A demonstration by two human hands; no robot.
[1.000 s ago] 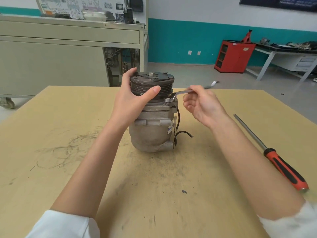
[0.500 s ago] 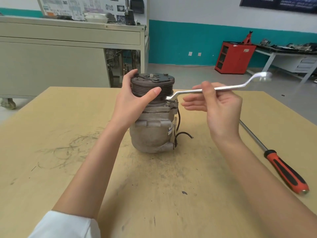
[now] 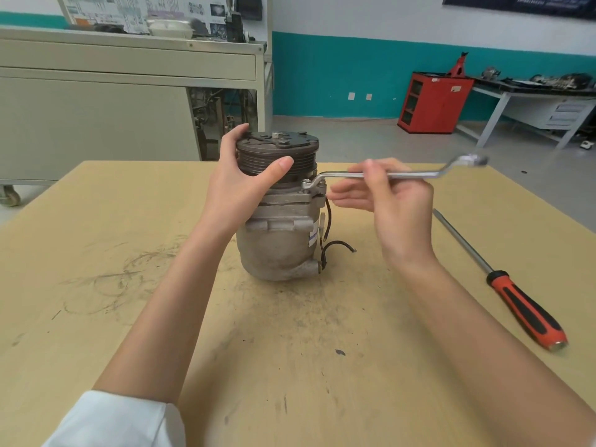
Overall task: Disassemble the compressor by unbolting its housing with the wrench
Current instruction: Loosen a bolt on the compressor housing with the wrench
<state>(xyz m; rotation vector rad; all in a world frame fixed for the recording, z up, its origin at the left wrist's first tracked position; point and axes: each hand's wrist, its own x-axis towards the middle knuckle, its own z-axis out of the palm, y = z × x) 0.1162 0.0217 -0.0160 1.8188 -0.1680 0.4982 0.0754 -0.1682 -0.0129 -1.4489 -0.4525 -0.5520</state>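
Note:
A grey metal compressor [image 3: 277, 243] stands upright on the wooden table [image 3: 96, 237], with a dark grooved pulley [image 3: 280, 158] on top and black wires hanging at its right side. My left hand [image 3: 238, 188] grips the pulley, thumb across its front. A silver offset ring wrench [image 3: 416, 174] lies level, its near ring seated on a bolt [image 3: 308, 185] at the housing's top right flange. My right hand [image 3: 387, 196] pinches the wrench shaft between thumb and forefinger; its other fingers stretch straight toward the compressor.
A long screwdriver [image 3: 522, 304] with a red and black handle lies on the table at the right. Behind the table stands a beige cabinet [image 3: 129, 91]. A red tool cabinet [image 3: 432, 101] and a white bench [image 3: 532, 98] stand by the teal wall.
The wrench handle has swung from pointing away at the back round to the right, and my right hand moved right with it. My left hand stays on the pulley.

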